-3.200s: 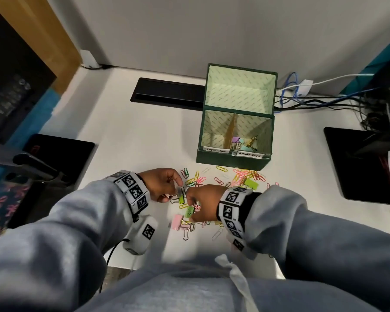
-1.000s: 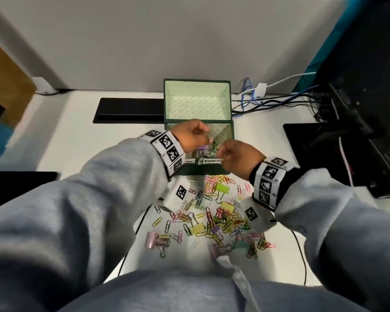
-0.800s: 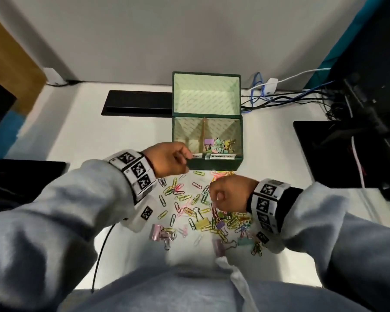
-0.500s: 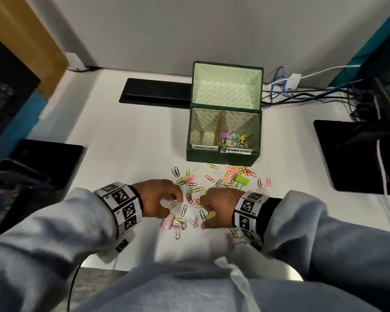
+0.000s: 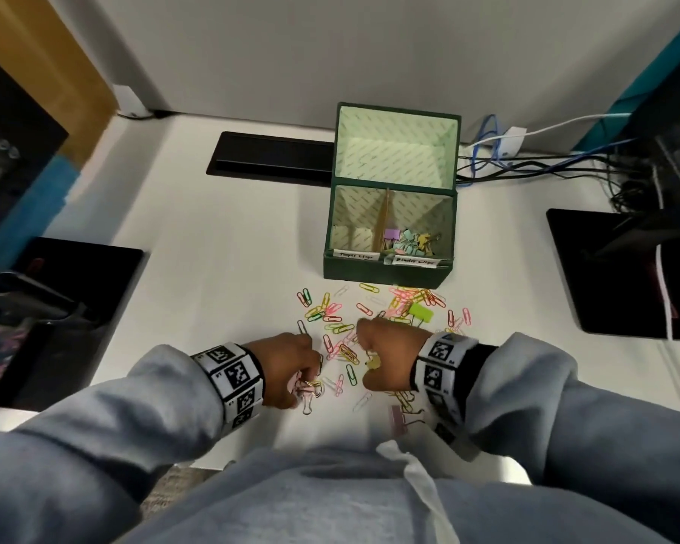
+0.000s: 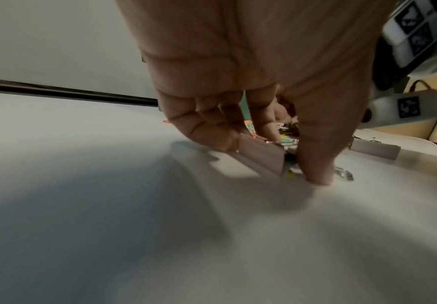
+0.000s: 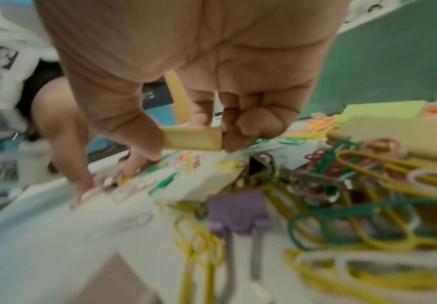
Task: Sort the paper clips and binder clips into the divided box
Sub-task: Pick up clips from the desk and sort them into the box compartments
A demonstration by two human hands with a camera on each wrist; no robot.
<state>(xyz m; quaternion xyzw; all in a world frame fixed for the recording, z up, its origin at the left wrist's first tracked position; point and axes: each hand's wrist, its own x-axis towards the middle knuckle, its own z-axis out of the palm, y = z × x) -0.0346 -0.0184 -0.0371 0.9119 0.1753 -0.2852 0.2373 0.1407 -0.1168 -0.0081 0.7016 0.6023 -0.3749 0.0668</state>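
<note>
The green divided box [image 5: 385, 270] stands open at the back of the white desk; its right compartment holds several binder clips [image 5: 407, 243], its left one looks bare. Coloured paper clips [image 5: 340, 327] and binder clips lie scattered in front of it. My left hand [image 5: 291, 371] is down on the desk, fingers and thumb pinching a pink binder clip [image 6: 261, 156]. My right hand [image 5: 385, 355] pinches a yellow binder clip [image 7: 192, 138] just above the pile. A green binder clip [image 5: 421, 311] and a purple one [image 7: 238, 211] lie loose nearby.
A black cable slot [image 5: 271, 159] runs behind the box on the left. Cables [image 5: 546, 166] trail at the back right. Black pads lie at the left [image 5: 75, 308] and right [image 5: 625, 276] desk edges. Another pink binder clip [image 5: 396, 420] lies near the front edge.
Both hands came back from the box to the pile on the desk. The left hand has closed on the pink binder clip, the right hand on the yellow one.
</note>
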